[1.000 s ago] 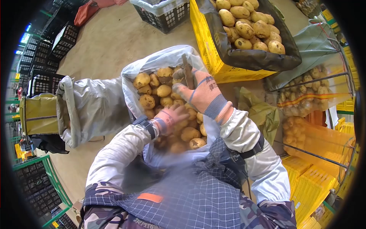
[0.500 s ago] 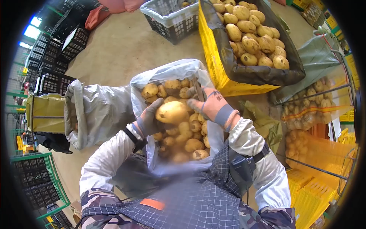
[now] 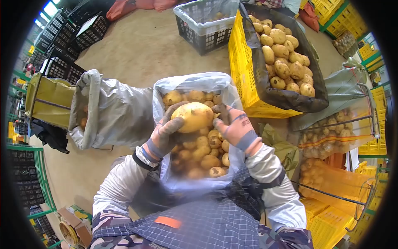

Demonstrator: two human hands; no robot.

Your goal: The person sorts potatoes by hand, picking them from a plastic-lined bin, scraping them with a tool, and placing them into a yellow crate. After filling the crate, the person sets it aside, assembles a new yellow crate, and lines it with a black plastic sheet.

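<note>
A large yellow potato [image 3: 193, 117] is held up over the lined crate. My left hand [image 3: 166, 132], in a glove with dark, soiled fingers, wraps the potato's left side with the thumb in front. My right hand [image 3: 233, 126], in a similar orange-pink glove, has thumb and fingertips at the potato's right end. Below both hands stands a crate with a white plastic liner [image 3: 166, 85], holding many smaller potatoes [image 3: 203, 152], some with dark blemishes. The crate's near part is blurred.
A yellow crate with black lining [image 3: 244, 83], heaped with potatoes, stands front right. A black lined crate [image 3: 203, 37] is beyond. Left is a grey open sack [image 3: 120, 114]; right, potatoes fill a mesh bag [image 3: 327, 176] on a metal frame.
The potato has risen slightly and turned to show a paler side. My right fingers have come down against its right end. The whole view has shifted, so surroundings sit lower.
</note>
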